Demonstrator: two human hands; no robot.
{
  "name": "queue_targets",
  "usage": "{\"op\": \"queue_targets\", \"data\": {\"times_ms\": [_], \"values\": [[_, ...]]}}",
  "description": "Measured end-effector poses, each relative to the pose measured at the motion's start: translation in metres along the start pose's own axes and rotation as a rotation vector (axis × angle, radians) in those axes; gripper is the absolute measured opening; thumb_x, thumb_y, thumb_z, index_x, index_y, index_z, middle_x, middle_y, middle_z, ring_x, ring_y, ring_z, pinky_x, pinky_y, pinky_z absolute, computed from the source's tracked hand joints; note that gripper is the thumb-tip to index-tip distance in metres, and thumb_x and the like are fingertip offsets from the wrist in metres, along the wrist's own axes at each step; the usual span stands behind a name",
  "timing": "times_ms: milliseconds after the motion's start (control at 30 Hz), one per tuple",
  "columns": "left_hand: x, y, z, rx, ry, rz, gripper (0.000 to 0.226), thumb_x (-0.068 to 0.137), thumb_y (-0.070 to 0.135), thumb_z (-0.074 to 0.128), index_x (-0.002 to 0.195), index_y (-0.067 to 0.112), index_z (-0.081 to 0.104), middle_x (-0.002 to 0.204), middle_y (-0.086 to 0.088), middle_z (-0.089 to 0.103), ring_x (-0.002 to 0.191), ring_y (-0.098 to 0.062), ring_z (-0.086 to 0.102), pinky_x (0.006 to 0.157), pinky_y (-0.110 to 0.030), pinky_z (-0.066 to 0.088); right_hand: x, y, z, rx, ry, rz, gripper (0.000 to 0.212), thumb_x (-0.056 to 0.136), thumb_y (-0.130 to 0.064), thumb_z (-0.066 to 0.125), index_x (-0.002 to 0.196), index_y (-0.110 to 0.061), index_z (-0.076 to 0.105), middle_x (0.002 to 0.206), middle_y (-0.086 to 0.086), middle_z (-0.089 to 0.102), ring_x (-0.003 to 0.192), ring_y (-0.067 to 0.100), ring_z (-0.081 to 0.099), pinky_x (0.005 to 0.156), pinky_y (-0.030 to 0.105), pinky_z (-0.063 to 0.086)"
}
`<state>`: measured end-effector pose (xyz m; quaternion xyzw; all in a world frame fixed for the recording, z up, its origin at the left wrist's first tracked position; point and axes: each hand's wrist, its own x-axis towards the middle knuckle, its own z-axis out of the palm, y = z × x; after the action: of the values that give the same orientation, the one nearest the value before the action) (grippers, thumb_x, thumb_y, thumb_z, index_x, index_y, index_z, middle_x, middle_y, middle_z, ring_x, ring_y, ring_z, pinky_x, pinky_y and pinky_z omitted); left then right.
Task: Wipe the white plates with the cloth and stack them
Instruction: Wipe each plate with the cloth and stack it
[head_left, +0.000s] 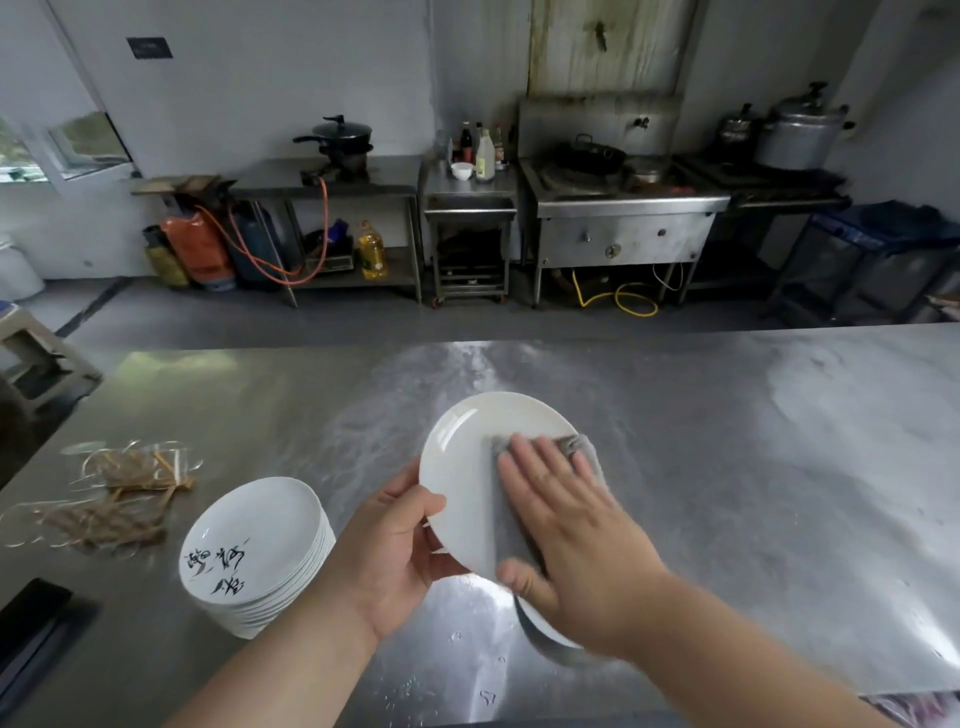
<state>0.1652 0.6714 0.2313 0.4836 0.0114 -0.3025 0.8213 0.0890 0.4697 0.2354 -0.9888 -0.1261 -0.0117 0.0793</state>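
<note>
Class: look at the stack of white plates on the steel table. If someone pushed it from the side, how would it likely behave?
The stack of plates probably slides rather than tips: it is broad and low, and the steel table looks smooth, with wet spots. It is likely heavy, being many plates deep. The glossy plates may shift against each other, and could chip.

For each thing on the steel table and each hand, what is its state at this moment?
Round white plate: held tilted above the table, being wiped.
Grey cloth: pressed flat against the plate.
Left hand: gripping the plate's rim.
Right hand: open, flat on the cloth.
Stack of white plates: resting on the table, top one bearing black writing.
Steel table: wet in spots.
</note>
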Motion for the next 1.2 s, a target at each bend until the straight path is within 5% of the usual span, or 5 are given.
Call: {"op": "queue_targets", "data": {"times_ms": [167, 367, 667, 833, 1200], "values": [[0.0, -0.005, -0.009, -0.063, 0.024, -0.034, 0.049, 0.098, -0.005, 0.041, 0.123, 0.017, 0.076, 0.118, -0.022, 0.073, 0.089, -0.03, 0.068, 0.061, -0.044, 0.063, -0.019, -0.022, 0.028, 0.052, -0.021, -0.117, 0.103, 0.089, -0.089, 0.008, 0.167, -0.022, 0.007, 0.174, -0.003, -0.003, 0.161, 0.02, -0.006, 0.128, 0.053, 0.011], [-0.004, -0.004, -0.009, -0.017, 0.023, -0.012, 0.046, 0.093, 0.001, 0.049, 0.118, 0.025, 0.079, 0.113, -0.015, 0.075, 0.089, -0.031, 0.073, 0.065, -0.047, 0.064, 0.016, 0.014, -0.009, -0.064, 0.009, 0.144, 0.104, 0.087, -0.085, -0.005, 0.165, -0.017, -0.01, 0.17, -0.001, -0.023, 0.153, 0.018, -0.034, 0.128, 0.044, -0.012], [0.004, -0.008, -0.014, -0.132, 0.144, 0.003, 0.048, 0.096, -0.002, 0.046, 0.095, 0.026, 0.085, 0.108, -0.015, 0.078, 0.086, -0.028, 0.076, 0.063, -0.047, 0.064, -0.019, -0.029, 0.029, 0.043, -0.032, 0.071, 0.11, 0.089, -0.088, 0.004, 0.165, -0.01, 0.017, 0.174, 0.008, 0.008, 0.161, 0.023, -0.003, 0.13, 0.047, 0.002], [0.004, -0.008, -0.012, -0.136, 0.129, 0.017, 0.038, 0.084, 0.005, 0.059, 0.103, 0.025, 0.084, 0.107, -0.014, 0.078, 0.092, -0.03, 0.073, 0.068, -0.047, 0.064, 0.012, 0.006, 0.004, 0.023, -0.035, 0.269, 0.109, 0.082, -0.086, -0.007, 0.166, -0.015, -0.005, 0.173, 0.001, -0.016, 0.159, 0.026, -0.015, 0.129, 0.045, -0.01], [-0.004, -0.008, -0.01, 0.162, 0.105, 0.009, 0.051, 0.101, -0.001, 0.041, 0.109, 0.03, 0.082, 0.106, -0.014, 0.078, 0.083, -0.027, 0.077, 0.064, -0.046, 0.063, 0.009, -0.006, 0.016, 0.062, -0.002, 0.081, 0.084, 0.097, -0.067, -0.001, 0.165, -0.018, -0.007, 0.171, 0.002, -0.021, 0.156, 0.026, -0.026, 0.125, 0.038, -0.019]]}}
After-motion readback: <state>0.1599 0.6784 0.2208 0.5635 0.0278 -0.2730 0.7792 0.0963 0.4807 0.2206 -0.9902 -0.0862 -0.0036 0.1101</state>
